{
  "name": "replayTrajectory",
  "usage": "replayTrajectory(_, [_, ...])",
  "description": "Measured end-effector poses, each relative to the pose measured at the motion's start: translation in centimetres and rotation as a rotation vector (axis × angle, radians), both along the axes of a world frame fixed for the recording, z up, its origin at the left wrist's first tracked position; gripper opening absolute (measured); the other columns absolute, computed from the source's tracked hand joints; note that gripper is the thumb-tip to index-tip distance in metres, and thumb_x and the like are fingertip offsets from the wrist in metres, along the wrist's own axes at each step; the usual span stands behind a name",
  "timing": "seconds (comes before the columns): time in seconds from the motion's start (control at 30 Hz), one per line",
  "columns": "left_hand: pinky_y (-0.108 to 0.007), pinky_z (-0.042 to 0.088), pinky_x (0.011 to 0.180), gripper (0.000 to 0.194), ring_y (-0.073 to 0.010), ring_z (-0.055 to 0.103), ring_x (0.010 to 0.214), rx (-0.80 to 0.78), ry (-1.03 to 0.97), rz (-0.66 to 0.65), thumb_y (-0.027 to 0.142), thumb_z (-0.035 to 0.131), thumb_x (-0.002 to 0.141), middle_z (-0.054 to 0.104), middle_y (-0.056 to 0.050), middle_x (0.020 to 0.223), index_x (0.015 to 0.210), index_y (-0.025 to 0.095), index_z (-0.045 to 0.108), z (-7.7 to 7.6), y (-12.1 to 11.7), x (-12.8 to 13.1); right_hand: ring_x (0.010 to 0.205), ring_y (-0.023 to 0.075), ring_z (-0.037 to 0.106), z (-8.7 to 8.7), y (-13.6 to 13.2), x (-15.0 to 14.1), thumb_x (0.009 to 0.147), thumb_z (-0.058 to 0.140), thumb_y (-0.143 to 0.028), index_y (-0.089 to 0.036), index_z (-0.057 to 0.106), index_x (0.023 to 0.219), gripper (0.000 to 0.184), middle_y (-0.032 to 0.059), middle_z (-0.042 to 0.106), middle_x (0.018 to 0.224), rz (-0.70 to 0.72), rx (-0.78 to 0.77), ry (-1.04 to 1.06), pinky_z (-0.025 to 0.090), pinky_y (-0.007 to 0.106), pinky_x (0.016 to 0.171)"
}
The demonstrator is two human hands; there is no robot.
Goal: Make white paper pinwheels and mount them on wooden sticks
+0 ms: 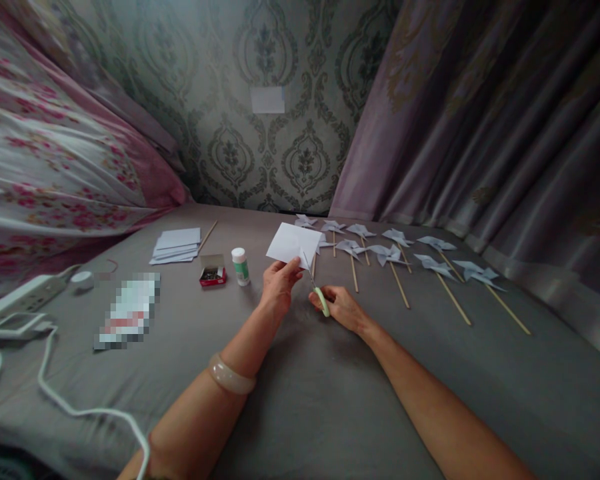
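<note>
My left hand pinches the near edge of a white square sheet of paper, holding it up off the surface. In my right hand is a pair of scissors with pale green handles. Their blades reach the near right corner of the sheet; whether they are cutting into it I cannot tell. Behind and to the right lie several white paper pinwheels on wooden sticks, laid out in rows. Left of my left hand stand a glue bottle with a white cap and a small red open box of metal bits.
A stack of white paper lies at the back left beside a loose wooden stick. Further left are a blurred packet, a white power strip and a white cable. Curtains hang at the right.
</note>
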State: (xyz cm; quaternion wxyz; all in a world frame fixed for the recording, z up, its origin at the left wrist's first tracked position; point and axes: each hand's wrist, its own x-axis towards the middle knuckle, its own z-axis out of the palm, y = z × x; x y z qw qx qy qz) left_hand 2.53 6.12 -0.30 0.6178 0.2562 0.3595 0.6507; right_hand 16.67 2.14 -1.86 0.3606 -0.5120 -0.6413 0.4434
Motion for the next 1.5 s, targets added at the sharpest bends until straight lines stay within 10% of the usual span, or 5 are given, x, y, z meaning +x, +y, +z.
replayTrajectory(1.5, [-0.021,0.043,0.054,0.033,-0.0092,0.058,0.059,0.014,-0.001,-0.008,0.02,0.083,0.046,0.066,0.0,0.07,0.072,0.015,0.063,-0.14,0.4,-0.27,0.049,0.009,0.042,-0.2,0.1,0.09,0.058,0.07,-0.065,-0.016,0.056,0.053,0.051,-0.0019,0.053,0.05,-0.098,-0.02,-0.051,0.031,0.024,0.049])
